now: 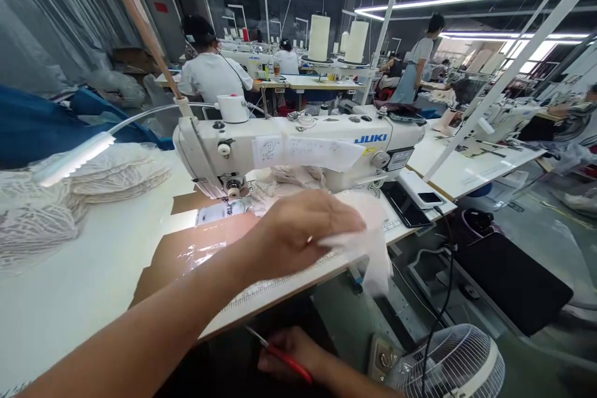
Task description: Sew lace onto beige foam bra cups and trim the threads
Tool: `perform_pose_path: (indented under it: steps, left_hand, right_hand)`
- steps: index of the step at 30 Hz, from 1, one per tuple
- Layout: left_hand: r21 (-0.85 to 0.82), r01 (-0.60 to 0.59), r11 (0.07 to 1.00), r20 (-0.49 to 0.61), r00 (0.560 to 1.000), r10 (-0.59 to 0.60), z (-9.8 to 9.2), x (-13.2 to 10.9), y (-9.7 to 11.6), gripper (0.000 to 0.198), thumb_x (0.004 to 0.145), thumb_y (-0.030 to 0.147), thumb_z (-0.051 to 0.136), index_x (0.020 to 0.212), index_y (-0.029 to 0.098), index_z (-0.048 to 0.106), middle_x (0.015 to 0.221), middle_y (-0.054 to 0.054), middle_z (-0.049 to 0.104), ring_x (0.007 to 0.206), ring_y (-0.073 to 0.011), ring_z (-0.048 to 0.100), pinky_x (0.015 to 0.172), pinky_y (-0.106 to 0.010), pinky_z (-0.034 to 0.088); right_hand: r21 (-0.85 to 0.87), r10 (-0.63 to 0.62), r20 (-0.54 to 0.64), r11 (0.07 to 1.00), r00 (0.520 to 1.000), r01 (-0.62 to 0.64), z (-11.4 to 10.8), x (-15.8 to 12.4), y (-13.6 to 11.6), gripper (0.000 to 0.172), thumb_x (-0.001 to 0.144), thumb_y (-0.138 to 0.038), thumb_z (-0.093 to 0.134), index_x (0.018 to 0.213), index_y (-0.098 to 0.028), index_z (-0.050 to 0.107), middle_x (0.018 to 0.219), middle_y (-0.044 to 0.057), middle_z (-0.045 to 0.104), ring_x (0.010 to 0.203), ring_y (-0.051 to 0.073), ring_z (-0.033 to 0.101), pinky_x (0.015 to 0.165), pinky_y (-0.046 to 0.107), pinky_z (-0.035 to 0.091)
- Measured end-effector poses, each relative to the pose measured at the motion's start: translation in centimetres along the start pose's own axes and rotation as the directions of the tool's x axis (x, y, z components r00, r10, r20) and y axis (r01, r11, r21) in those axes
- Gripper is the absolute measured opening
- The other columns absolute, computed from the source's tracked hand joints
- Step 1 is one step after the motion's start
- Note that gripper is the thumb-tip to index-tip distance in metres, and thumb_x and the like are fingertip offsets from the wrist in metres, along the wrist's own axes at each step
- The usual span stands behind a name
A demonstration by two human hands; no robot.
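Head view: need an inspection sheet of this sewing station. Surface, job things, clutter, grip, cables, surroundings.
Surface: white table, brown sheet lying on it.
Job things: sewing machine with a paper strip across its front; white cloth hangs past the table's edge.
Clutter: pale ruffled pieces piled at the left; dark flat device by the white device.
Grip: left hand holds the cloth; right hand, below the tabletop, holds a red-handled tool.
Cables: black cable hangs down, crossing before the fan.
Surroundings: people at other stations.
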State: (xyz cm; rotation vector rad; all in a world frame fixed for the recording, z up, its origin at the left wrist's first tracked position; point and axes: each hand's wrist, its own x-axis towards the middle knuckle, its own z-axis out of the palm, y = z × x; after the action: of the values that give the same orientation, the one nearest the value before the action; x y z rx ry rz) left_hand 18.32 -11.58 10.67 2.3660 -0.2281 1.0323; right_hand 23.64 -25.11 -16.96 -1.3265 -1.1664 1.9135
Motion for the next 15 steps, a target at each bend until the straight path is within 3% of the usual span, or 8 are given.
perform_pose_path:
  steps: [2,3,6,8,11,15]
  left_hand:
    - [0.119,0.001,0.993,0.047,0.999,-0.006,1.4,0.5,-3.8,0.025,0.088,0.014,0.055,0.109,0.016,0.068,0.106,-0.013,0.071,0.102,-0.0241,0.066,0.091,-0.039,0.053]
    - [0.205,0.046,0.978,0.105,0.992,-0.069,2.0,0.2,-5.3,0.024,0.086,0.013,0.055,0.106,0.014,0.068,0.109,-0.015,0.07,0.104,-0.0263,0.065,0.092,-0.043,0.052]
    - [0.45,0.148,0.881,0.271,0.917,-0.293,2.6,-2.6,-7.2,0.026,0.081,0.007,0.054,0.102,0.014,0.067,0.111,-0.016,0.067,0.104,-0.0297,0.063,0.089,-0.049,0.051]
    - [0.52,0.182,0.834,0.276,0.888,-0.366,2.0,-4.9,-6.3,0.03,0.083,0.007,0.052,0.108,0.015,0.065,0.114,-0.014,0.065,0.108,-0.0296,0.06,0.092,-0.049,0.05]
    - [0.545,0.239,0.804,0.197,0.896,-0.399,0.2,-8.7,-3.2,0.033,0.091,0.015,0.046,0.12,0.02,0.061,0.122,-0.011,0.063,0.117,-0.027,0.056,0.1,-0.044,0.047]
    - [0.621,0.366,0.693,0.043,0.867,-0.497,-2.3,-16.1,0.9,0.046,0.089,0.027,0.054,0.135,0.031,0.051,0.13,-0.002,0.06,0.12,-0.027,0.055,0.102,-0.04,0.047]
  right_hand:
    - [0.027,0.008,0.0,1.0,1.0,-0.008,-0.3,0.3,0.5,0.047,0.066,-0.061,0.075,0.078,-0.017,0.064,0.051,-0.008,0.05,0.04,0.005,0.041,0.038,0.017,0.031]
    - [0.039,0.006,0.004,0.999,1.0,-0.006,-0.5,0.5,0.8,0.048,0.065,-0.062,0.075,0.08,-0.018,0.064,0.052,-0.008,0.051,0.04,0.005,0.042,0.037,0.017,0.032]
    - [0.063,-0.003,0.026,0.998,1.0,0.001,-1.0,1.1,1.6,0.048,0.066,-0.062,0.074,0.085,-0.019,0.066,0.053,-0.007,0.052,0.04,0.005,0.043,0.037,0.016,0.034]
    - [0.075,0.007,0.043,0.997,0.999,-0.01,-1.3,1.3,1.8,0.049,0.066,-0.061,0.075,0.087,-0.019,0.066,0.054,-0.007,0.053,0.04,0.005,0.043,0.037,0.016,0.035]
    - [0.078,0.024,0.07,0.996,0.997,-0.03,-1.5,1.3,1.5,0.05,0.066,-0.062,0.075,0.09,-0.019,0.067,0.055,-0.007,0.053,0.042,0.005,0.044,0.039,0.016,0.035]
    - [0.052,0.025,0.12,0.998,0.992,-0.032,-1.4,0.7,0.4,0.054,0.065,-0.063,0.074,0.095,-0.019,0.068,0.057,-0.007,0.052,0.047,0.006,0.045,0.043,0.017,0.035]
